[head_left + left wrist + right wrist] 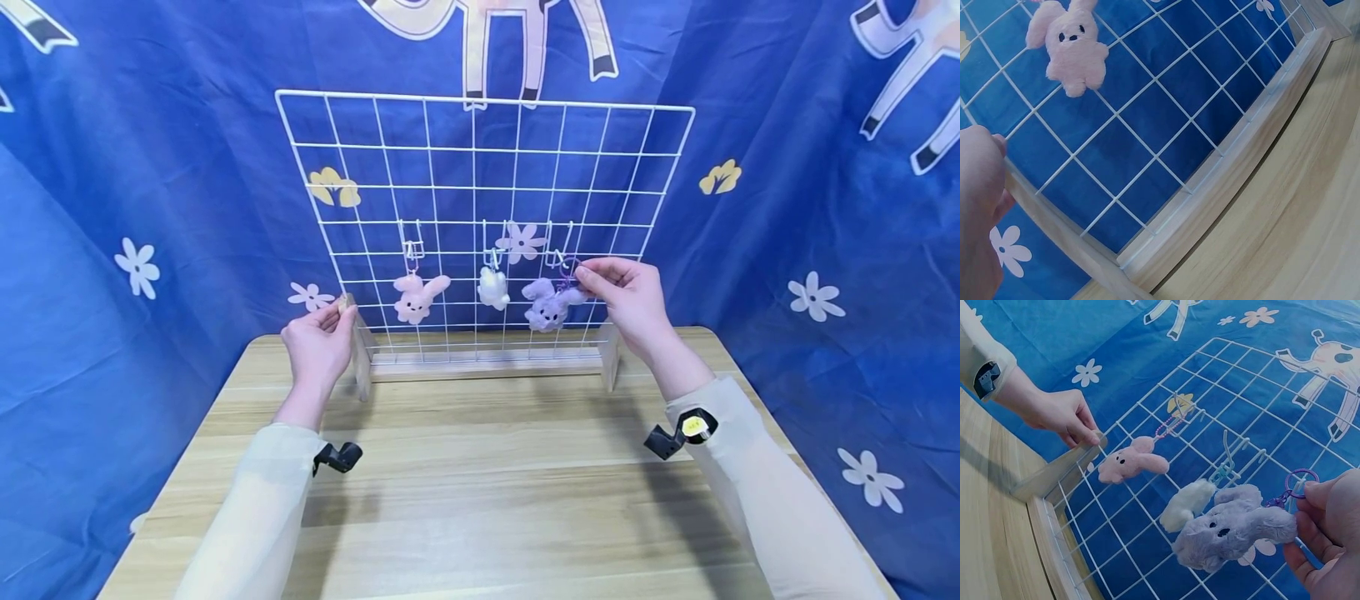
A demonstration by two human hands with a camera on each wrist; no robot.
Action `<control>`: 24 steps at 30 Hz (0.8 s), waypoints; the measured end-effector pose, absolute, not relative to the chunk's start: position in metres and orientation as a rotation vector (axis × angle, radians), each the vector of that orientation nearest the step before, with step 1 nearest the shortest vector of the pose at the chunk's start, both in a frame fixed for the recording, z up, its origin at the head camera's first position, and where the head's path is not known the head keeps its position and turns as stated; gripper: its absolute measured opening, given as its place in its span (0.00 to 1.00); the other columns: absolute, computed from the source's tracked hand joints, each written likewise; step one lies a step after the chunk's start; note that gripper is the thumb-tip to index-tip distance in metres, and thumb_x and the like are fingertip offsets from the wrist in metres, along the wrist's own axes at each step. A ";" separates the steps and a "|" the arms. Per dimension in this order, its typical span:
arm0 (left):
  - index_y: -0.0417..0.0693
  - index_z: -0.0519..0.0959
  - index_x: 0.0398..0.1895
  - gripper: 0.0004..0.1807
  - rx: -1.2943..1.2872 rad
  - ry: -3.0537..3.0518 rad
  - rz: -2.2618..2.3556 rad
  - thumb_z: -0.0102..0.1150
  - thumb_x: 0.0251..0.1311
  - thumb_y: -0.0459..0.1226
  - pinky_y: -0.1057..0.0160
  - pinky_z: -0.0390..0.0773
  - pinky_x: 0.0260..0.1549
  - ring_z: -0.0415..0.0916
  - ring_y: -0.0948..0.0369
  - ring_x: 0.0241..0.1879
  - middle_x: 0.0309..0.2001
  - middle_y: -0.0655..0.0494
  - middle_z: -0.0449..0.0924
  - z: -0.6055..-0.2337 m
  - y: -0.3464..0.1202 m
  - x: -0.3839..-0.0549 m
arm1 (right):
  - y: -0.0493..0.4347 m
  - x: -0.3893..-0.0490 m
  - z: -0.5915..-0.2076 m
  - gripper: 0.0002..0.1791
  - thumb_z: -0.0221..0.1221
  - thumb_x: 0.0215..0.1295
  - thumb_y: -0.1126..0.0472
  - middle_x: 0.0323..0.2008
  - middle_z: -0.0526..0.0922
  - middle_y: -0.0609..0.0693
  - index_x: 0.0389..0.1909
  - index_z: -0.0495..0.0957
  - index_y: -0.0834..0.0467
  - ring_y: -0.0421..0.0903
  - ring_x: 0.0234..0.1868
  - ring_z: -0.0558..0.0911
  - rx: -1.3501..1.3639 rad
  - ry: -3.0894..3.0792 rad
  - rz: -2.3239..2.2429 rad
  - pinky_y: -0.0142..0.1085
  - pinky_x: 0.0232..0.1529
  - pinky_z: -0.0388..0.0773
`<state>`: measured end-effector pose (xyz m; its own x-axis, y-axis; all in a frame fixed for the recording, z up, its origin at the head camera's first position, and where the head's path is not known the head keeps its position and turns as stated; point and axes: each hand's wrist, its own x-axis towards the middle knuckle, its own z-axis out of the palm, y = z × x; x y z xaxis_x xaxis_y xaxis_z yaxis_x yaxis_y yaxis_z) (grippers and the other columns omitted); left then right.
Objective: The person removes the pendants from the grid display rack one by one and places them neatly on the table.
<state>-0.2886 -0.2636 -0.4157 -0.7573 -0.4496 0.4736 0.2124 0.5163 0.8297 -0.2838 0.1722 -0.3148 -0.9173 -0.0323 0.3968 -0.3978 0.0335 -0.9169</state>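
Note:
My right hand (628,298) pinches the purple ring (1302,483) of a plush purple bunny keychain (1229,528) between thumb and finger. The bunny hangs in front of the white wire grid (450,185), beside a white hook (557,257); I cannot tell whether ring and hook touch. My left hand (321,343) pinches the top of the grid's left wooden support (1054,219). A pink bunny keychain (414,298) hangs from a hook at the left. Between the bunnies, a small white plush keychain (492,287) hangs from the middle hook.
The grid stands upright in a wooden base (487,367) at the back of a light wooden table (465,483). Behind and beside it hangs a blue patterned cloth (187,192). Each sleeve carries a black wrist camera, such as the left one (337,457).

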 end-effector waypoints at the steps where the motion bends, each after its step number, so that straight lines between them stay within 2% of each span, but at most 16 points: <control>1: 0.34 0.87 0.53 0.17 0.191 -2.085 -1.264 0.72 0.67 0.37 0.77 0.84 0.44 0.88 0.48 0.49 0.46 0.37 0.88 -0.416 -0.264 -0.289 | 0.172 -0.283 -0.315 0.11 0.68 0.72 0.68 0.35 0.90 0.49 0.46 0.85 0.74 0.41 0.35 0.88 0.441 -2.044 1.967 0.32 0.44 0.90; 8: 0.34 0.87 0.53 0.18 0.193 -2.093 -1.265 0.72 0.68 0.38 0.76 0.84 0.45 0.88 0.48 0.49 0.47 0.37 0.88 -0.415 -0.264 -0.288 | 0.172 -0.279 -0.311 0.12 0.68 0.71 0.69 0.36 0.91 0.53 0.47 0.84 0.76 0.41 0.35 0.88 0.465 -2.019 1.985 0.33 0.44 0.90; 14: 0.34 0.87 0.54 0.19 0.200 -2.101 -1.268 0.72 0.68 0.40 0.76 0.84 0.45 0.88 0.48 0.49 0.47 0.37 0.87 -0.414 -0.264 -0.288 | 0.173 -0.273 -0.309 0.08 0.69 0.70 0.69 0.37 0.90 0.59 0.44 0.87 0.71 0.42 0.34 0.88 0.476 -1.992 2.014 0.32 0.43 0.90; 18: 0.35 0.87 0.54 0.19 0.207 -2.101 -1.264 0.72 0.68 0.40 0.76 0.84 0.45 0.88 0.49 0.49 0.47 0.37 0.88 -0.414 -0.264 -0.288 | 0.173 -0.269 -0.307 0.08 0.69 0.70 0.68 0.36 0.90 0.54 0.44 0.87 0.70 0.42 0.34 0.88 0.489 -2.012 2.002 0.32 0.44 0.89; 24: 0.35 0.87 0.54 0.19 0.201 -2.105 -1.261 0.72 0.68 0.40 0.76 0.84 0.45 0.88 0.49 0.49 0.47 0.38 0.88 -0.415 -0.265 -0.287 | 0.172 -0.262 -0.306 0.11 0.69 0.71 0.67 0.37 0.90 0.54 0.46 0.86 0.72 0.43 0.36 0.87 0.490 -2.044 1.980 0.31 0.46 0.89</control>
